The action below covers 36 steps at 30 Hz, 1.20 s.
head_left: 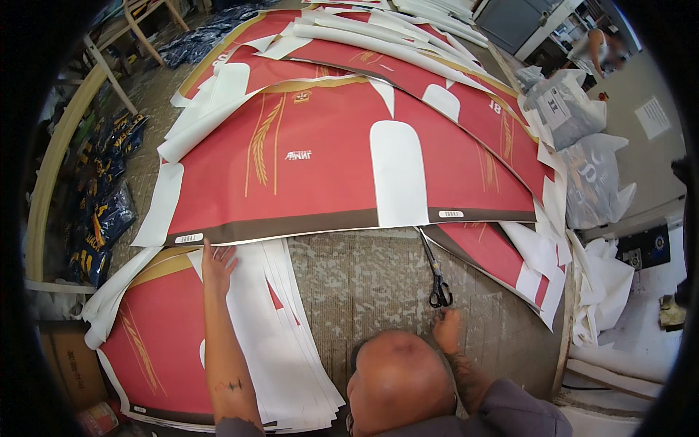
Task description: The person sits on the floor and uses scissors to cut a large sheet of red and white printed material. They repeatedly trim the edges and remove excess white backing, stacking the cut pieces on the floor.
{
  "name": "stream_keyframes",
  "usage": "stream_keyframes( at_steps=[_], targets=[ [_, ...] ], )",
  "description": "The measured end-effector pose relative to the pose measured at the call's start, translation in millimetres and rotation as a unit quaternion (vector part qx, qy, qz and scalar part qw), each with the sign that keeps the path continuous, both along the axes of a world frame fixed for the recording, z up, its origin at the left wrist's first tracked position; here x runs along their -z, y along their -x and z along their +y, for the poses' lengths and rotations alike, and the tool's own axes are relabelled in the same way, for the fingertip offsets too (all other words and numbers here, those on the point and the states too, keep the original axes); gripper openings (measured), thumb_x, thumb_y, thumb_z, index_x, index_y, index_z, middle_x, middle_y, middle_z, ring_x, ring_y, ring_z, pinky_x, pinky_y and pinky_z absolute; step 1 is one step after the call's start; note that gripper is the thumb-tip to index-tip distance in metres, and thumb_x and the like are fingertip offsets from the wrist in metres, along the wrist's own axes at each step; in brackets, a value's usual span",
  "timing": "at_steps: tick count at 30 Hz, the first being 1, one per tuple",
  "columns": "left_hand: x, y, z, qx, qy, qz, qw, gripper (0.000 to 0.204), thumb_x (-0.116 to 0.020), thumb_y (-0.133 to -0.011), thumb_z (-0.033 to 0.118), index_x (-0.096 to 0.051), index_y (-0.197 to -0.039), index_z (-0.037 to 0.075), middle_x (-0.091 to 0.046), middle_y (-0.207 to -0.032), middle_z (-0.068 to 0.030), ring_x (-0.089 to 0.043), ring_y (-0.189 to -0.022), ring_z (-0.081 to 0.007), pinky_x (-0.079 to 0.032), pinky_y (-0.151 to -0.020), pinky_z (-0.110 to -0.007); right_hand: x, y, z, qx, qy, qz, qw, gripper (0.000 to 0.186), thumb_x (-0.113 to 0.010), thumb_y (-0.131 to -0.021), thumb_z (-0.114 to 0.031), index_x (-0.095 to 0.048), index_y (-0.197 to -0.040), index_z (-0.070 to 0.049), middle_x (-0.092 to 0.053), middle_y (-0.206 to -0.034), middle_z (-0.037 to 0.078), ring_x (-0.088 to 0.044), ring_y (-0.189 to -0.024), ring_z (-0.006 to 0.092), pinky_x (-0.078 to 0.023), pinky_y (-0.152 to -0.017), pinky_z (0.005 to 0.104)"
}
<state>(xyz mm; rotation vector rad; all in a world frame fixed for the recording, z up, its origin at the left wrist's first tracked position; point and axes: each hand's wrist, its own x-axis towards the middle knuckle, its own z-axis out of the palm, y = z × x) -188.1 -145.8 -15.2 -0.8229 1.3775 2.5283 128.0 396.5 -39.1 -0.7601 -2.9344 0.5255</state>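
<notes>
A person's left grip (218, 264) was open, its fingers spread at the near edge of a red sheet (328, 175), close to the sheet's left corner. The right grip (445, 328) was just on the near side of the handles of black scissors (439, 290); whether it was closed, or touching them, could not be told. The scissors lay on the worn tabletop (342, 284), their blades pointing toward the sheet's near edge. The sheet stretched across the middle of the tabletop, a dark band along its near side, a gold wheat design at left and a rounded white panel (399, 175) to the right. More red prints (335, 51) were layered on the far side, and at near left another red print (164, 335) lay beside fanned white sheets (280, 328). Clear bags (593, 178) stood at right, dark blue packets (98, 204) lay at left, and a co-worker (593, 51) was at far right.
</notes>
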Motion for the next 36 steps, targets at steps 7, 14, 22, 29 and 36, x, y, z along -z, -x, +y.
stream_keyframes(
  at_steps=[7,14,22,29,36],
  targets=[
    [8.3,78.7,10.4,-0.080,0.092,-0.115,0.986,0.030,-0.069,-0.086,0.035,-0.061,-0.103,0.012,-0.062,-0.097,-0.0021,-0.056,-0.084,-0.0149,-0.044,-0.071,-0.027,-8.0,45.9,-28.7,0.115,-0.056,0.067,0.990,0.030,-0.067,-0.079,-0.006,-0.053,-0.104,0.003,-0.050,-0.106,0.020,-0.045,-0.105,0.0384,-0.036,-0.090,0.0464],
    [22.8,-12.5,-49.2,-0.199,0.073,-0.086,0.974,0.029,-0.068,-0.087,0.029,-0.059,-0.110,0.014,-0.062,-0.097,-0.0014,-0.054,-0.092,-0.0159,-0.042,-0.079,-0.034,2.7,69.6,-0.1,0.030,0.023,0.035,0.999,0.037,-0.069,-0.078,-0.008,-0.054,-0.110,0.002,-0.054,-0.107,0.020,-0.049,-0.103,0.0376,-0.040,-0.088,0.0439],
    [40.9,-107.8,-132.7,-0.191,0.124,-0.052,0.972,0.025,-0.064,-0.090,0.030,-0.059,-0.107,0.013,-0.062,-0.092,0.0019,-0.055,-0.079,-0.0112,-0.042,-0.070,-0.026,3.1,54.6,37.3,-0.017,0.094,-0.046,0.994,0.045,-0.074,-0.067,-0.004,-0.052,-0.105,0.003,-0.059,-0.088,0.019,-0.059,-0.082,0.0356,-0.047,-0.073,0.0415],
    [-37.4,12.1,-79.6,-0.230,0.243,0.086,0.938,0.041,-0.070,-0.085,0.016,-0.056,-0.120,0.001,-0.061,-0.110,-0.0087,-0.057,-0.095,-0.0191,-0.045,-0.084,-0.031,-2.7,38.5,44.7,0.006,0.036,-0.166,0.985,0.033,-0.074,-0.057,-0.013,-0.057,-0.080,0.004,-0.061,-0.076,0.022,-0.061,-0.073,0.0366,-0.048,-0.066,0.0429],
    [-78.5,-2.9,-150.7,-0.321,0.148,0.114,0.929,0.034,-0.067,-0.087,0.011,-0.057,-0.117,-0.001,-0.062,-0.114,-0.0124,-0.061,-0.100,-0.0245,-0.052,-0.084,-0.041,-28.5,-11.2,35.5,-0.005,0.242,-0.323,0.915,0.026,-0.070,-0.075,-0.023,-0.062,-0.086,0.000,-0.065,-0.081,0.011,-0.060,-0.075,0.0235,-0.049,-0.073,0.0381]
  ],
)
